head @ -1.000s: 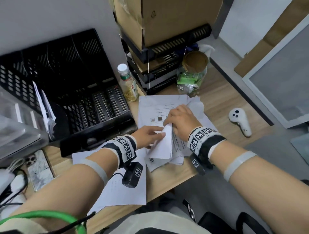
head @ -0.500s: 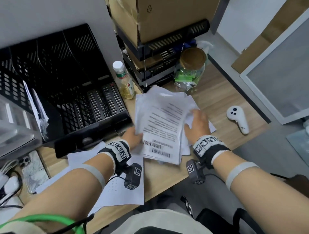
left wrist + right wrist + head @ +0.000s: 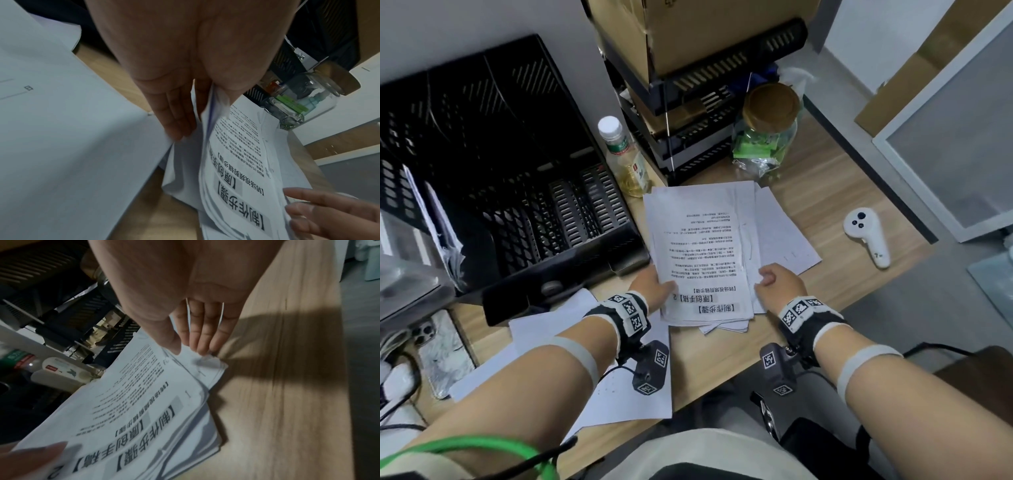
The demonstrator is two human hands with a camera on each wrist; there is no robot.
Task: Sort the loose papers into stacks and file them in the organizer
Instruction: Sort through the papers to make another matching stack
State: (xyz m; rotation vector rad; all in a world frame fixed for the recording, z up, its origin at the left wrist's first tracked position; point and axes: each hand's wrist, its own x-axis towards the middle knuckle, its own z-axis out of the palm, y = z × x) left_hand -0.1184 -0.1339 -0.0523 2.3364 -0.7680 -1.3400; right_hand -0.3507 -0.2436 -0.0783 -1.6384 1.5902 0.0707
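Fingers (image 3: 174, 116) of the left hand (image 3: 650, 287) are pinching the paper stack (image 3: 702, 253) while straight, joined fingers (image 3: 203, 331) of the right hand (image 3: 779, 286) are touching its edge.

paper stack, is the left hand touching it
Touching. Left wrist view: the left hand pinches the paper stack, thumb on top, fingers underneath.

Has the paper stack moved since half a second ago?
Yes. The paper stack was raised, its far edge level with the label of the bottle. It has since dropped toward the desk, and its far edge is now by the bottle's base.
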